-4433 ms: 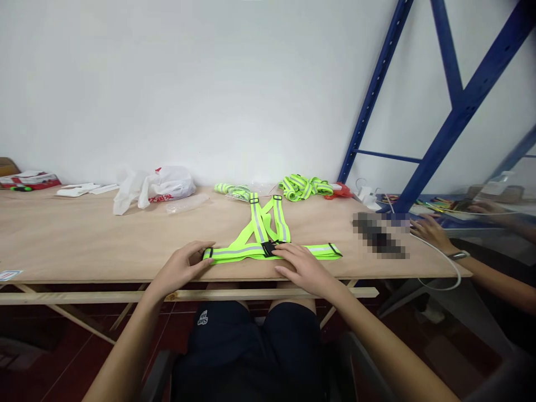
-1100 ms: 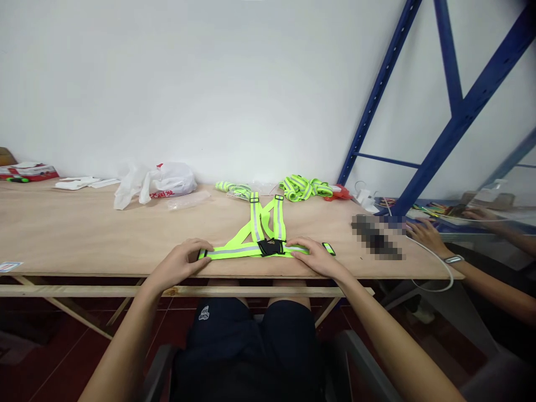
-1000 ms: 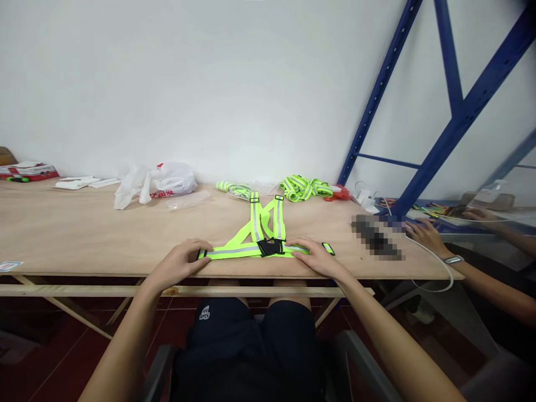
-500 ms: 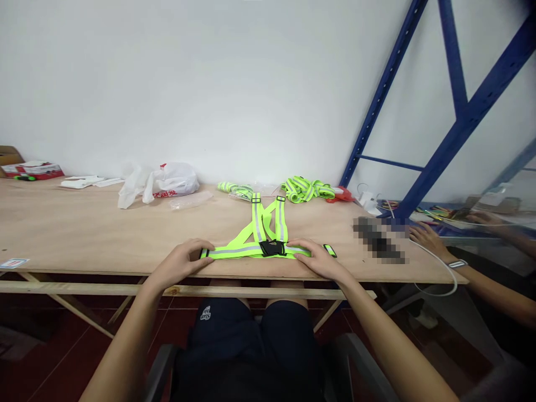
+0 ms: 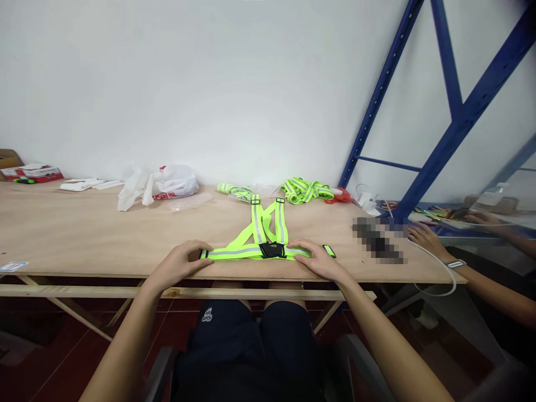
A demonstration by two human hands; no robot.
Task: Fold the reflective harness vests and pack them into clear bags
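Note:
A neon yellow-green reflective vest harness [image 5: 234, 253] lies spread on the wooden table, its waist belt along the front edge and two shoulder straps reaching back. The black side-release buckle [image 5: 273, 250] is at the belt's middle. My left hand [image 5: 182, 261] rests at the belt's left end, thumb and fingers apart on either side of the strap. Just right of the buckle, my right hand [image 5: 319, 261] lies across the belt with its thumb and fingers spread, covering part of it. A small slider end [image 5: 329, 251] of the belt shows beyond the right hand.
Behind the harness lie a bundled reflective harness [image 5: 307, 190] and a packed one [image 5: 234, 191]. White plastic bags [image 5: 176, 181] stand at the back left. A blurred-out dark object [image 5: 379, 241] lies to the right, near a blue metal frame [image 5: 435, 156] and another person's hand [image 5: 427, 239].
Almost nothing differs. Both hands keep their places on the belt, and the view has shifted very slightly.

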